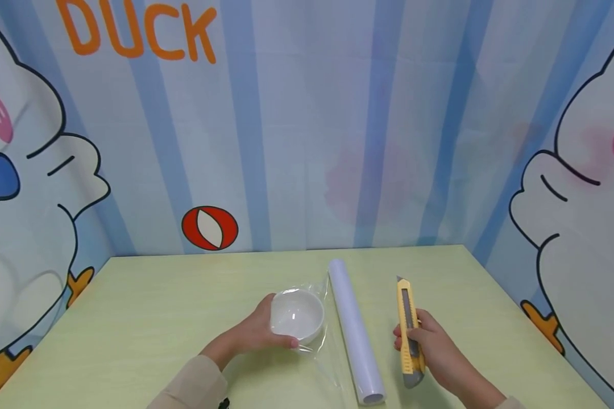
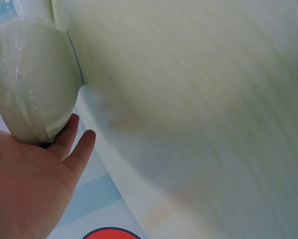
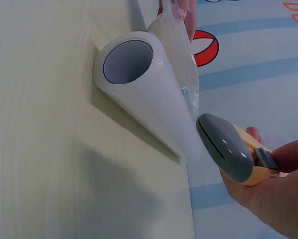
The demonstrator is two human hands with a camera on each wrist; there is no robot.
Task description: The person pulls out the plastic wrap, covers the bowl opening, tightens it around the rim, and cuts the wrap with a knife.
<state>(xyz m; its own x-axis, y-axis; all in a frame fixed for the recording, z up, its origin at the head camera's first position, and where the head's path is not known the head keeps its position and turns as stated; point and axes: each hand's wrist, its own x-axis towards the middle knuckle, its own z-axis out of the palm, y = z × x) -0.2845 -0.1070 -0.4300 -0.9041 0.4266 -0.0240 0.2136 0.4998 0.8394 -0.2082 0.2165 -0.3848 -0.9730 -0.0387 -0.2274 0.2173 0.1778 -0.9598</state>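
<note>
My left hand point(image 1: 258, 331) grips a white bowl point(image 1: 298, 316) by its side, thumb at the front and fingers behind. Clear plastic film point(image 1: 330, 355) covers the bowl and trails off toward the roll. In the left wrist view the bowl's rounded underside point(image 2: 37, 82) shows through the wrinkled film, off the table. My right hand point(image 1: 437, 346) holds a yellow utility knife point(image 1: 408, 329) upright, thumb on its slider, with a short blade tip at the top. Between the hands lies a whitish roll point(image 1: 355, 335); its hollow end point(image 3: 128, 62) shows in the right wrist view.
A pale yellow-green table point(image 1: 158, 318) carries everything. Behind it hangs a blue striped backdrop point(image 1: 307, 125) with cartoon figures on both sides and a red ball print point(image 1: 210, 228).
</note>
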